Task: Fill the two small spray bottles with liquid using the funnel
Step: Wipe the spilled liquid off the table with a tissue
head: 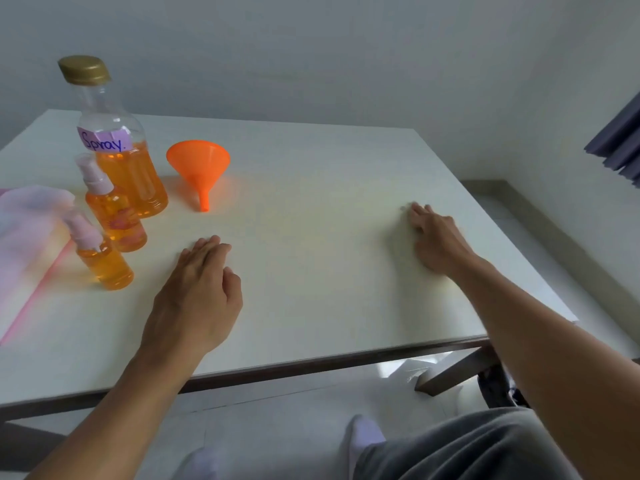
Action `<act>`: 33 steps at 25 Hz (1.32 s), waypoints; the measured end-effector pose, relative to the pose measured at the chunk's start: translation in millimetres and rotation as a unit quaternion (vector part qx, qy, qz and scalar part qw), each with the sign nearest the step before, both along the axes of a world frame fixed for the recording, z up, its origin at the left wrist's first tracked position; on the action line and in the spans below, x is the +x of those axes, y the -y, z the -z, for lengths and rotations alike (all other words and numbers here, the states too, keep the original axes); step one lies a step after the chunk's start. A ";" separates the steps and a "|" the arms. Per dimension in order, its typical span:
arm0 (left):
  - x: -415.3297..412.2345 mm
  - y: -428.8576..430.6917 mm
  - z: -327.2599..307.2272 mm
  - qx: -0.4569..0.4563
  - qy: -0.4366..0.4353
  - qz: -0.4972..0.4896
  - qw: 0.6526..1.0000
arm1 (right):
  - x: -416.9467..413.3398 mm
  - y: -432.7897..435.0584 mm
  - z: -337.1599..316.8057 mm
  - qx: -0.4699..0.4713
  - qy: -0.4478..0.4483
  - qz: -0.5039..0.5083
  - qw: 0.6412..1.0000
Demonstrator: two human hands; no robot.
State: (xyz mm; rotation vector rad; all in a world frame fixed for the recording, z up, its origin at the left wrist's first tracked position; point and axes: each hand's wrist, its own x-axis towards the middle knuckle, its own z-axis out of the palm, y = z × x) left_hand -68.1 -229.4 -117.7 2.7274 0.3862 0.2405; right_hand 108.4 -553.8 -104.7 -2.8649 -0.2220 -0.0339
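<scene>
Your left hand (197, 292) and right hand (436, 237) lie flat, fingers open; near spray bottle (104, 265) and far spray bottle (116, 216), nine o'clock, look full, funnel (199, 164) at eleven, so lift hands straight up, nudging neither.

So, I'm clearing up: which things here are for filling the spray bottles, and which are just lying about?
For the job: big bottle labelled Spray, orange funnel, far small spray bottle, near small spray bottle.
Lying about: pink cloth at the left edge.

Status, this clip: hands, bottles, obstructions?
Left hand, right hand open, flat on table. Far spray bottle, near spray bottle hold orange liquid, pumps on. Funnel lying loose, untouched. Nothing blocking.
</scene>
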 end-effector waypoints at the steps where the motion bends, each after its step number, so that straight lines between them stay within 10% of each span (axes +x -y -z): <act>1: 0.0 -0.2 -0.3 -0.002 -0.003 -0.001 1.000 | 10.7 -21.6 1.5 0.015 0.000 0.034 0.999; 7: -1.0 -2.4 -2.3 -0.016 0.000 0.005 1.000 | -36.6 -193.0 14.5 0.099 -0.026 -0.223 0.969; 12: -2.0 -3.0 -1.1 -0.012 -0.005 0.011 1.000 | -107.1 -145.5 8.7 0.074 -0.003 -0.372 0.925; 22: -0.6 0.7 -0.4 -0.004 -0.011 -0.001 1.000 | 15.3 -49.8 5.5 0.100 -0.011 0.096 0.990; 27: -0.3 -0.4 -2.5 -0.008 -0.007 0.003 1.000 | -51.2 -168.8 17.9 0.126 -0.039 -0.222 0.966; 33: -1.7 0.2 -2.6 -0.005 -0.010 0.007 1.000 | -90.1 -85.5 1.9 0.091 0.002 -0.407 0.909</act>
